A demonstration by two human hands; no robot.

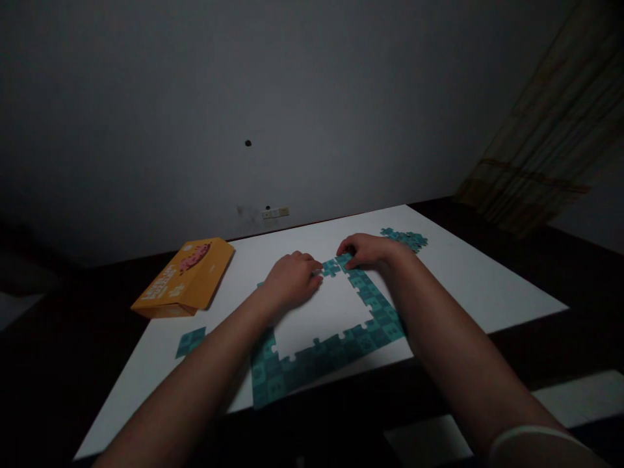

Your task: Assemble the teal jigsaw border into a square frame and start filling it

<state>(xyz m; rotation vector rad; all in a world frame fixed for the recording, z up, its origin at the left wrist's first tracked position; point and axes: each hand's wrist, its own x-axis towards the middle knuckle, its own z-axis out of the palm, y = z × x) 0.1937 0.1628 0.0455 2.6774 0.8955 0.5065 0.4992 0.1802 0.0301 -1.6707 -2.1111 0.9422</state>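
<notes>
A: In the head view, what do the two hands touch?

B: The left hand (291, 278) lies palm down on the teal cardboard puzzle frame (370, 305), at its far side, fingers curled and pressing. The right hand (366, 250) presses the far right corner of the same frame, fingers bent narrow on a piece there.

A: Where is the frame?

B: On the white flat surface (487, 279), near its front edge. A small heap of loose teal puzzle pieces (407, 238) lies just beyond the right hand. One separate teal piece (191, 341) lies near the left edge, and an orange cardboard box (188, 278) at the far left corner.
</notes>
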